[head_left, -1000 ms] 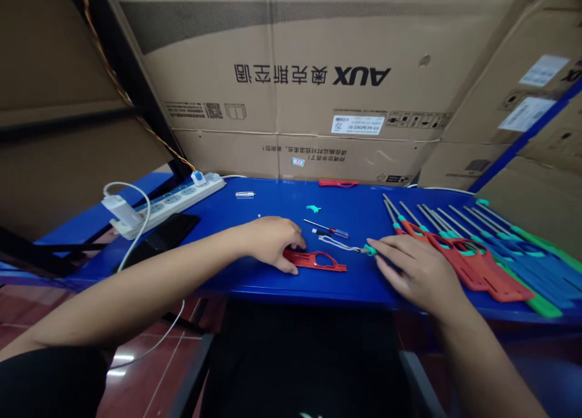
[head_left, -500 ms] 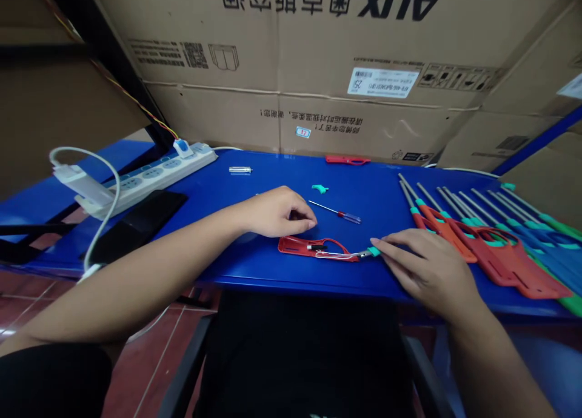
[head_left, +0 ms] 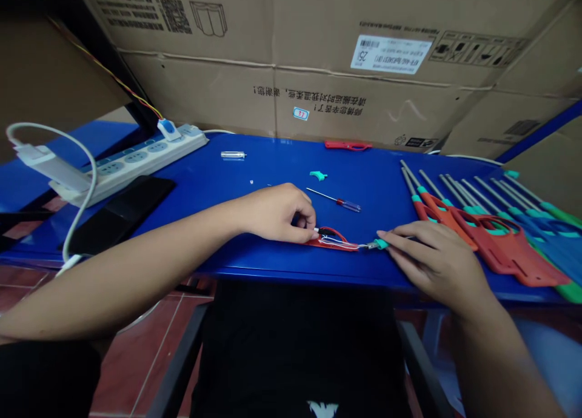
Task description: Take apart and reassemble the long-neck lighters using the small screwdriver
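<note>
Red shell (head_left: 340, 247) between both hands, left nearer

It lies on the blue table (head_left: 264, 263), long axis roughly 9-to-3, tipping toward 4. Left hand (head_left: 291, 215) covers its 9 o'clock end, fingertips closed on the pale tip of the black igniter (head_left: 327, 231). Right hand (head_left: 431, 263) sits past its 3 o'clock end, pinching the green collar (head_left: 381, 243); collar is just beside the shell, not in it. White wires (head_left: 352, 246) run across the shell, in the way. Screwdriver (head_left: 339, 201) near, at 12 from the shell; trigger (head_left: 318, 175) beyond, at 11. Lighter pile (head_left: 491, 236) at 2 from right hand, crowding that side. Phone (head_left: 122, 215) at 9 from left hand, well apart.
</note>
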### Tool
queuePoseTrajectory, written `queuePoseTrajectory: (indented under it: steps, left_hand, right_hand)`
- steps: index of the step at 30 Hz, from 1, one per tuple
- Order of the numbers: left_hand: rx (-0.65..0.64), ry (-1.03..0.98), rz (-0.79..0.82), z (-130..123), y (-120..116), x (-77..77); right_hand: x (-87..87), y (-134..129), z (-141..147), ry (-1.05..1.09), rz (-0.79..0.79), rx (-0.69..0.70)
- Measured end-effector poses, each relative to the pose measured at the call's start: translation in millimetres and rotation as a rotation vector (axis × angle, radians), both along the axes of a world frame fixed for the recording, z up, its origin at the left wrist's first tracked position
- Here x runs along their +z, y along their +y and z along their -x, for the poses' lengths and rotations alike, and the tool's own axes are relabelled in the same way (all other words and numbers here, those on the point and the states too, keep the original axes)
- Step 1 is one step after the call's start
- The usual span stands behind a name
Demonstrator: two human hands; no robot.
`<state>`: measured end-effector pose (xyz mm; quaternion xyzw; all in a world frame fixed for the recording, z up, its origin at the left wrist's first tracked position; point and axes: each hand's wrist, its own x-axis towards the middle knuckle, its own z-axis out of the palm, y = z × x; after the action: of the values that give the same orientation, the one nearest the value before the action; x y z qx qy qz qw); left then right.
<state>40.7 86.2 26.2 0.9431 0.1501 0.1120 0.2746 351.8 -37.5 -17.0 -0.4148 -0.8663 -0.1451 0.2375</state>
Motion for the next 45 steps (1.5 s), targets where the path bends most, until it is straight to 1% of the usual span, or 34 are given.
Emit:
queuePoseTrajectory:
  steps: [4, 7, 11, 15, 18, 20, 24, 29, 33, 35, 37, 40, 43, 45]
  left_hand:
    - [0.01, -0.045, 0.001, 0, 0, -0.4]
    - [-0.016, -0.079, -0.028, -1, 2, -0.7]
    - [-0.03, -0.109, -0.08, -2, 2, -2.5]
    - [-0.027, -0.117, -0.1, -2, 1, -3.4]
    - [-0.016, -0.109, -0.115, -2, 1, -2.9]
    - [-0.016, -0.095, -0.124, -2, 1, -2.2]
    - [-0.031, -0.056, -0.126, -1, 1, -0.6]
    - [-0.108, -0.001, -0.155, 1, -3, 0.5]
    - [-0.173, 0.009, -0.298, -4, -12, -1.1]
    - [-0.173, 0.016, -0.378, -7, -17, -2.0]
    - [-0.17, 0.015, -0.417, -9, -20, -2.5]
    - [-0.18, -0.024, -0.392, -10, -22, -1.9]
    - [-0.188, -0.075, -0.303, -11, -24, -0.5]
    - [-0.214, -0.074, -0.25, -12, -26, 0.2]
  right_hand:
    - [0.1, 0, 1, 0.001, 0.012, -0.001]
    - [-0.1, 1, 1, -0.013, 0.033, 0.01]
    - [3.0, 3, 1, -0.027, 0.16, 0.008]
    - [12.3, 3, 8, -0.049, 0.303, -0.046]
    - [17.7, 4, 18, -0.027, 0.347, -0.039]
    - [17.5, 6, 23, -0.006, 0.362, -0.008]
    - [10.0, 9, 27, 0.025, 0.373, 0.04]
    - [3.6, 7, 26, 0.084, 0.34, 0.062]
    - [3.5, 6, 25, 0.103, 0.323, 0.075]
    - [3.3, 6, 25, 0.104, 0.324, 0.076]
    - [2.7, 6, 25, 0.109, 0.32, 0.077]
    - [2.2, 5, 25, 0.111, 0.312, 0.082]
    - [2.0, 5, 24, 0.107, 0.299, 0.084]
    - [1.7, 5, 24, 0.105, 0.284, 0.087]
